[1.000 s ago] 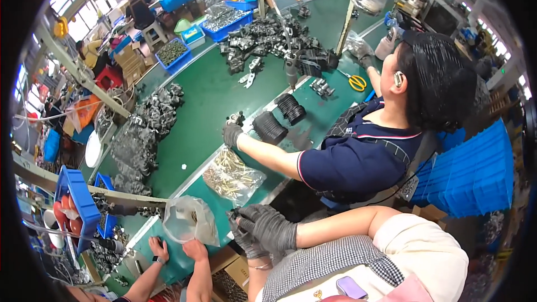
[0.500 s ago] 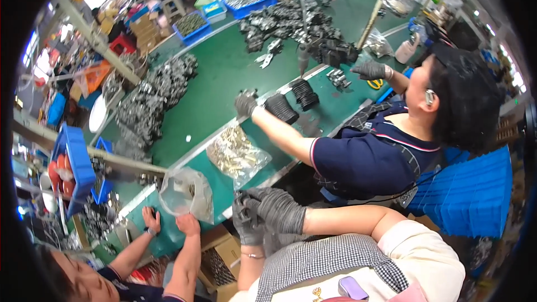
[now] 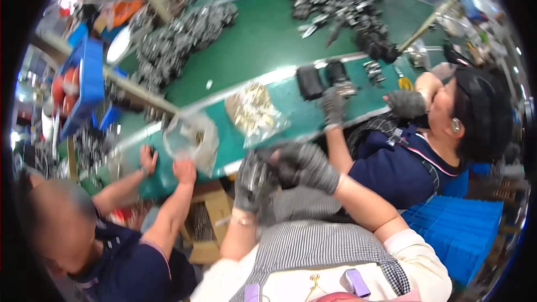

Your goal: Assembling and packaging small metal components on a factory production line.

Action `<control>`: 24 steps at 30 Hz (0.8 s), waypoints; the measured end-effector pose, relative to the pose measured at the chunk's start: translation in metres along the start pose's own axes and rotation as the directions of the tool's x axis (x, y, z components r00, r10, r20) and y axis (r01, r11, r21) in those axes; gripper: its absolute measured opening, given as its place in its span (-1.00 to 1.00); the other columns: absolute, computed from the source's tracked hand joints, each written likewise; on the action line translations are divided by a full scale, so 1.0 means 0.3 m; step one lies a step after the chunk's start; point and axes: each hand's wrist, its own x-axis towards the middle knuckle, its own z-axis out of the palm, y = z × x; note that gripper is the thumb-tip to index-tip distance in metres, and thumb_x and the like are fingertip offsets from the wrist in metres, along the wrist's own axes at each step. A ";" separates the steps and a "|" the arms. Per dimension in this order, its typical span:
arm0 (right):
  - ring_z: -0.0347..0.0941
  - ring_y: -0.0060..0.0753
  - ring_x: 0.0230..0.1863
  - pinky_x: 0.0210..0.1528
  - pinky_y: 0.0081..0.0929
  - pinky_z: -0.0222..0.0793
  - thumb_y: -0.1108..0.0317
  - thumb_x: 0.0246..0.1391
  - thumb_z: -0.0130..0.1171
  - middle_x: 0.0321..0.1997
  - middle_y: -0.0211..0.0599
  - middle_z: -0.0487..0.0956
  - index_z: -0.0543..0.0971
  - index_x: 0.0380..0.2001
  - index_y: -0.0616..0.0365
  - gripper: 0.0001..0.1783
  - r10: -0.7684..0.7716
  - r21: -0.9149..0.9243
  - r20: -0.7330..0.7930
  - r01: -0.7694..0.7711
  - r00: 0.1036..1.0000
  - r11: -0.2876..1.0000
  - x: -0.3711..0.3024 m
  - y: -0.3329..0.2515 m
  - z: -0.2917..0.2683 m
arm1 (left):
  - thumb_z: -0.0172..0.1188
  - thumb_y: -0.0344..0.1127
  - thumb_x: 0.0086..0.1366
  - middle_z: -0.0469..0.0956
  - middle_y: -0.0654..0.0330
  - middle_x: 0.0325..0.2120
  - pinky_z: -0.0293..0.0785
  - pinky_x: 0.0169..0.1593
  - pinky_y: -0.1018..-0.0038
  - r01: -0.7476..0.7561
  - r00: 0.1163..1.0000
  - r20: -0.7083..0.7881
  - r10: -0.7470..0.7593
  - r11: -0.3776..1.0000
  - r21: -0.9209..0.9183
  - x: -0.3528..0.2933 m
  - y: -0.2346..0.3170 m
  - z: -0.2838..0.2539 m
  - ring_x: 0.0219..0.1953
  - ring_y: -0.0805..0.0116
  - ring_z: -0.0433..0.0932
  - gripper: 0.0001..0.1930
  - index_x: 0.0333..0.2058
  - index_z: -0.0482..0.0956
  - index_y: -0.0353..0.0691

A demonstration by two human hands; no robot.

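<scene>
Green covers the long bench [image 3: 251,45], heaped with dark metal parts [image 3: 168,45] on the far left. At its near edge we hold a small grey metal piece [image 3: 258,176] in our left hand [image 3: 251,182], grip clamped on it, glove blurred. Our right hand [image 3: 305,165] curls just beside it; whether its grip holds anything we cannot tell. Beyond lies a clear bag [image 3: 254,109] of pale parts.

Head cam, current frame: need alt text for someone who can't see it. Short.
The wearer's gloved left hand and gloved right hand meet at the near edge of a green workbench, blurred, apparently on a small metal part. A co-worker on each side works at clear plastic bags; dark parts are heaped behind.
</scene>
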 end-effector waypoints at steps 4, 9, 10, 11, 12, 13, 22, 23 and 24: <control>0.39 -0.50 -0.10 -0.12 -0.53 0.35 0.45 -0.01 0.16 -0.04 -0.24 0.45 0.44 -0.12 0.18 -0.67 -0.160 0.097 -0.067 0.166 0.985 0.981 -0.033 0.043 -0.014 | 0.15 -0.28 -0.04 0.52 0.09 -0.27 0.37 -0.11 0.26 0.095 0.995 0.027 -0.092 0.989 -0.116 0.030 -0.010 0.012 -0.21 0.06 0.46 -0.68 -0.24 0.51 -0.18; 0.37 -0.47 -0.06 -0.10 -0.53 0.34 0.48 -0.04 0.18 -0.02 -0.17 0.43 0.43 -0.11 0.20 -0.63 -0.104 0.239 -0.060 0.115 0.993 0.964 -0.022 0.022 0.008 | 0.16 -0.28 -0.06 0.52 0.11 -0.31 0.38 -0.12 0.25 0.144 0.989 0.047 -0.141 0.987 -0.073 0.039 -0.009 -0.009 -0.24 0.07 0.47 -0.69 -0.27 0.53 -0.19; 0.38 -0.47 -0.06 -0.09 -0.54 0.34 0.49 -0.05 0.17 -0.03 -0.17 0.44 0.43 -0.10 0.21 -0.62 -0.160 0.099 -0.018 0.161 0.987 0.982 -0.020 -0.002 0.021 | 0.16 -0.28 -0.06 0.52 0.11 -0.31 0.38 -0.12 0.25 0.154 0.987 0.046 -0.151 0.985 -0.072 0.047 -0.005 -0.012 -0.24 0.07 0.47 -0.69 -0.27 0.53 -0.19; 0.38 -0.47 -0.07 -0.09 -0.54 0.33 0.51 -0.05 0.17 -0.05 -0.18 0.44 0.42 -0.09 0.21 -0.61 -0.210 -0.041 0.032 0.212 0.977 0.977 -0.018 -0.030 0.034 | 0.15 -0.28 -0.05 0.52 0.11 -0.32 0.38 -0.13 0.25 0.195 0.980 0.047 -0.191 0.976 -0.099 0.062 -0.001 -0.018 -0.25 0.07 0.47 -0.69 -0.27 0.53 -0.19; 0.39 -0.47 -0.07 -0.08 -0.54 0.33 0.52 -0.05 0.16 -0.06 -0.18 0.45 0.41 -0.08 0.22 -0.60 -0.255 -0.172 0.094 0.268 0.962 0.948 -0.019 -0.052 0.045 | 0.15 -0.28 -0.05 0.52 0.12 -0.34 0.39 -0.14 0.26 0.240 0.971 0.047 -0.236 0.963 -0.121 0.073 0.006 -0.031 -0.26 0.08 0.47 -0.69 -0.26 0.53 -0.20; 0.39 -0.47 -0.07 -0.08 -0.54 0.33 0.52 -0.05 0.16 -0.06 -0.18 0.45 0.41 -0.08 0.22 -0.60 -0.252 -0.165 0.108 0.268 0.962 0.949 -0.025 -0.067 0.053 | 0.14 -0.28 -0.04 0.52 0.12 -0.35 0.39 -0.14 0.26 0.285 0.959 0.047 -0.281 0.948 -0.143 0.073 0.008 -0.038 -0.27 0.09 0.48 -0.69 -0.26 0.53 -0.20; 0.47 -0.42 -0.32 -0.30 -0.52 0.41 0.57 -0.11 0.14 -0.24 -0.23 0.49 0.38 -0.01 0.21 -0.51 -0.213 -0.156 0.103 0.227 0.972 0.961 -0.063 -0.081 0.030 | 0.05 -0.17 0.14 0.47 0.19 -0.34 0.43 -0.22 0.43 0.310 0.949 0.068 -0.307 0.879 -0.362 -0.053 -0.086 0.104 -0.28 0.29 0.45 -0.65 -0.14 0.42 -0.21; 0.46 -0.43 -0.39 -0.35 -0.51 0.41 0.59 -0.13 0.14 -0.30 -0.25 0.50 0.38 0.00 0.21 -0.49 -0.154 -0.188 0.119 0.174 0.981 0.967 -0.059 -0.086 0.031 | 0.06 -0.17 0.13 0.48 0.19 -0.35 0.43 -0.22 0.43 0.297 0.953 0.050 -0.299 0.890 -0.347 -0.054 -0.088 0.105 -0.30 0.29 0.45 -0.66 -0.15 0.43 -0.21; 0.46 -0.44 -0.46 -0.40 -0.51 0.40 0.60 -0.14 0.14 -0.36 -0.28 0.51 0.38 0.00 0.20 -0.47 -0.094 -0.221 0.133 0.122 0.987 0.968 -0.055 -0.091 0.034 | 0.07 -0.18 0.12 0.48 0.20 -0.37 0.43 -0.22 0.42 0.283 0.957 0.032 -0.290 0.900 -0.331 -0.052 -0.093 0.108 -0.31 0.29 0.46 -0.66 -0.15 0.44 -0.21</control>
